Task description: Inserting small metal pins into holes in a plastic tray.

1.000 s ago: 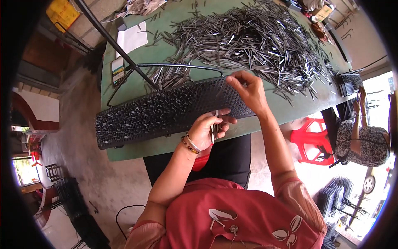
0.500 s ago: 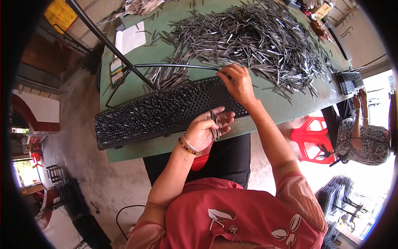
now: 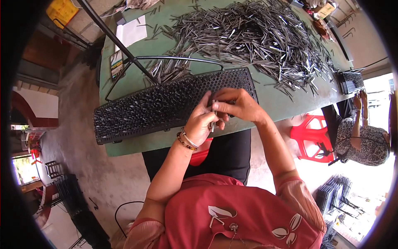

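Observation:
A long black perforated rack [image 3: 240, 79] lies tilted along the near edge of the green table. Thin dark strips [image 3: 145, 106] stand packed in its holes on the left and middle; the holes toward its right end are bare. In front of the rack, my left hand [image 3: 200, 124] is closed around a few thin metal strips [image 3: 213, 118]. My right hand [image 3: 238, 106] meets it there, thumb and fingers pinched at the upper ends of those strips. Whether the right fingers have parted one strip from the bunch cannot be made out.
A large heap of loose dark strips [image 3: 253, 37] covers the far table [image 3: 124, 93]. A black metal bar frame [image 3: 105, 35] rises over its left side, near a white paper [image 3: 132, 32]. On the right are a red stool [image 3: 309, 137] and another person [image 3: 360, 141] beside a smaller rack [image 3: 351, 82].
My right hand has come from the rack's upper right end down to the strips in my left hand. My left fingers have curled in. The rack has shifted slightly.

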Tool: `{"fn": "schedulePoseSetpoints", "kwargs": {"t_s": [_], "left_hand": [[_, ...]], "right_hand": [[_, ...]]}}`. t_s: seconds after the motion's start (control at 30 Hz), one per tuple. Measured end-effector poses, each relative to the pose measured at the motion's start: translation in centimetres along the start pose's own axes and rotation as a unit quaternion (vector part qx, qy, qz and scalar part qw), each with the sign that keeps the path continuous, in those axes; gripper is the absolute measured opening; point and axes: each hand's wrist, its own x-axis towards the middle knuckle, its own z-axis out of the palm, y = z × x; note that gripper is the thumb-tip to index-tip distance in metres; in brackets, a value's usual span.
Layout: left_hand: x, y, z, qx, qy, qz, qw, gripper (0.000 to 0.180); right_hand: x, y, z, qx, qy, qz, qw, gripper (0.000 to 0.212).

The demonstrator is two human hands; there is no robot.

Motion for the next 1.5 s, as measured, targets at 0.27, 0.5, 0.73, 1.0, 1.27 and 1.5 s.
{"fn": "schedulePoseSetpoints", "kwargs": {"t_s": [0.27,0.5,0.73,1.0,1.27,1.5], "left_hand": [[0.1,-0.7,0.6,0.061,0.044,0.008,0.997,0.061],[0.2,-1.4,0.4,0.136,0.081,0.016,0.987,0.026],[0.9,-1.9,0.4,0.157,0.091,0.011,0.983,0.026],[1.3,-2.5,1.4,0.365,0.178,0.092,0.909,0.023],[1.6,-2.3,0.7,0.250,0.125,0.062,0.958,0.024],[1.2,-2.3,1.2,0.093,0.073,-0.029,0.993,0.027]], "right_hand": [[-1.3,-0.2,0.5,0.200,0.098,0.141,0.965,0.017],[-1.2,0.3,-0.6,0.142,0.143,0.137,0.970,0.024],[-0.7,0.1,-1.4,0.097,0.144,0.101,0.980,0.026],[-0.5,0.0,-1.7,0.039,0.118,0.109,0.986,0.026],[-0.4,0.3,-1.4,0.059,0.161,0.097,0.980,0.025],[-0.8,0.9,-1.0,0.069,0.155,0.120,0.978,0.026]]}}
